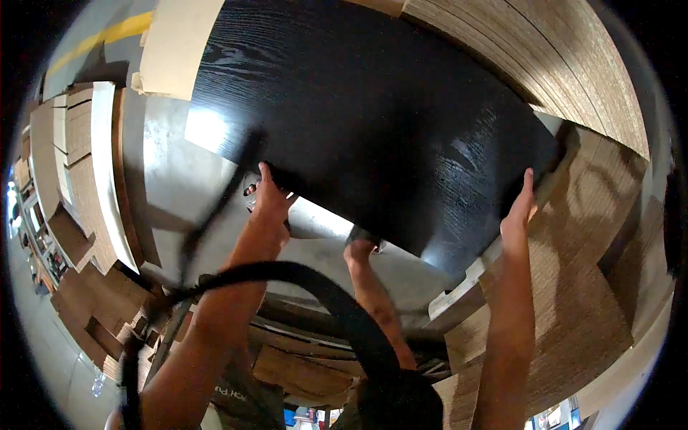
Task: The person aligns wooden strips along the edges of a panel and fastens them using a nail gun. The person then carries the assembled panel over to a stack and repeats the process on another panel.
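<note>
Here, black panel (373,122) between both hands.

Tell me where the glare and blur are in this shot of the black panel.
Head view: bright glare patches sit on the black panel near its left edge and lower right; the left hand and right hand are slightly soft; fisheye bends the chipboard stacks; a black strap blurs the foreground.

A large black board (373,122) with wood grain is tilting across the middle, its near edge being gripped at both ends.
</note>
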Demonstrator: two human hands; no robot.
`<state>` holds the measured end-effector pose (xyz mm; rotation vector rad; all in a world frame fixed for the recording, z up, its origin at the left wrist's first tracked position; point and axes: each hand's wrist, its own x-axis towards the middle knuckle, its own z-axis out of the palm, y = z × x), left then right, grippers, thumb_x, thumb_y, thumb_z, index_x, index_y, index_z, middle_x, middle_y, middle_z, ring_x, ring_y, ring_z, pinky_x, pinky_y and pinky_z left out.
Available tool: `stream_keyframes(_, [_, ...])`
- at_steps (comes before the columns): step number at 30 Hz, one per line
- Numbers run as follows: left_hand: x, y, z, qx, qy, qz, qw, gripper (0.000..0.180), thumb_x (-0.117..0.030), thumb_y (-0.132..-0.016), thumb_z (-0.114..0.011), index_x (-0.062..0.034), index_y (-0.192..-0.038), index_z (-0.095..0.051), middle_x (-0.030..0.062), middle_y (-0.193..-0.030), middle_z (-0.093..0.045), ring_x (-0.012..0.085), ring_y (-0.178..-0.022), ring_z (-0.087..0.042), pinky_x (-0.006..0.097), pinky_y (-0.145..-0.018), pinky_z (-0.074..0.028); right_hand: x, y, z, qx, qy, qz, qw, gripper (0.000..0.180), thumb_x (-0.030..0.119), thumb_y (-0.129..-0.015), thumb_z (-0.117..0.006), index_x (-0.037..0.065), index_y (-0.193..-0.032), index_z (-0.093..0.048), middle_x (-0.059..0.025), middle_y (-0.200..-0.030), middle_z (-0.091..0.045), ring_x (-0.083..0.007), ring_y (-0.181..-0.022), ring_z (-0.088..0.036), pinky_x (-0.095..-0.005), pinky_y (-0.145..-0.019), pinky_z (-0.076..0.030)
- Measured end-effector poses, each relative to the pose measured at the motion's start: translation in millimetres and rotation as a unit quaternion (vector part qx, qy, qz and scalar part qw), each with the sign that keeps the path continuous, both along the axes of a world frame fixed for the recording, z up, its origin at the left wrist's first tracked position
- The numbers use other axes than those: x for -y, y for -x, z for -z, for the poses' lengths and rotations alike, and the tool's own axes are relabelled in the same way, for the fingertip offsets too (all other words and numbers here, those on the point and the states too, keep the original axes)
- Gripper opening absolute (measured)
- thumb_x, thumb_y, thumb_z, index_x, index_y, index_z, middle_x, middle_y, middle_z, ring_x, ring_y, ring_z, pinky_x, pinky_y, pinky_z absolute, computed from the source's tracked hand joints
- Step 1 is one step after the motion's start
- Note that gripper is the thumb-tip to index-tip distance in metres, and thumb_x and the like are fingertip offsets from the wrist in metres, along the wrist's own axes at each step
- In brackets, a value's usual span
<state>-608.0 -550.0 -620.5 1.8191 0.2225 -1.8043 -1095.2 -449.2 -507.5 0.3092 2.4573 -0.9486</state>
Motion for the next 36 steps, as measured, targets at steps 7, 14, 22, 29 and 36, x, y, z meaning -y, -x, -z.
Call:
stream_keyframes(7, [7.7,29.3,-14.6,0.039,-0.041,0.095,0.994,0.08,-0.064,-0.099,-0.046,-0.0082,-0.154,-0.031,0.0164,-0.155,-0.038,0.0351,-0.14,-0.041,0.055,-0.117,-0.033,19.8,41.4,49.2,0.11,0.06,0.018,0.992,0.091,0.051,-0.081,-0.074,-0.005,-0.146,-0.046,-0.0172,-0.156,-0.041,-0.0324,-0.14,-0.042,-0.0461,-0.119,-0.026])
stream_keyframes(14, [13.0,40.8,-31.6,0.114,-0.071,0.352,0.926,0.064,-0.043,-0.092,-0.07,0.0001,-0.133,-0.047,0.0163,-0.129,-0.062,0.0309,-0.109,-0.066,0.04,-0.092,-0.055,-1.2,96.7,55.8,0.051,-0.289,-0.13,0.947,0.081,0.046,-0.082,-0.074,-0.007,-0.139,-0.052,-0.0222,-0.144,-0.055,-0.0346,-0.131,-0.054,-0.0428,-0.111,-0.041])
stream_keyframes(22, [127.9,-191.7,-6.7,0.577,0.145,0.68,0.429,0.129,-0.02,-0.058,-0.091,0.0008,-0.156,-0.011,0.0258,-0.159,-0.024,0.0398,-0.146,-0.029,0.045,-0.118,-0.032,-117.6,9.0,81.8,0.102,-0.142,-0.401,0.899,0.123,0.04,-0.067,-0.091,-0.006,-0.156,-0.02,-0.0291,-0.159,-0.027,-0.0378,-0.148,-0.028,-0.044,-0.122,-0.024])
stream_keyframes(29, [172.5,-190.1,-1.1,0.443,0.24,0.697,0.511,0.088,-0.01,-0.069,-0.083,-0.0009,-0.141,-0.035,0.0244,-0.135,-0.056,0.0419,-0.128,-0.053,0.045,-0.107,-0.043,-163.0,-60.8,88.1,0.096,-0.131,-0.421,0.892,0.134,0.034,-0.059,-0.094,-0.003,-0.157,-0.01,-0.0279,-0.157,-0.031,-0.0397,-0.145,-0.034,-0.0416,-0.12,-0.029])
stream_keyframes(36, [158.3,-169.6,16.4,0.51,0.239,0.638,0.525,0.059,-0.015,-0.08,-0.079,-0.0051,-0.128,-0.047,0.0211,-0.116,-0.068,0.0403,-0.111,-0.064,0.047,-0.095,-0.05,-162.0,-81.5,105.0,-0.035,-0.292,-0.336,0.895,0.097,0.032,-0.069,-0.09,0.001,-0.142,-0.032,-0.0304,-0.122,-0.062,-0.0488,-0.109,-0.062,-0.0489,-0.101,-0.048])
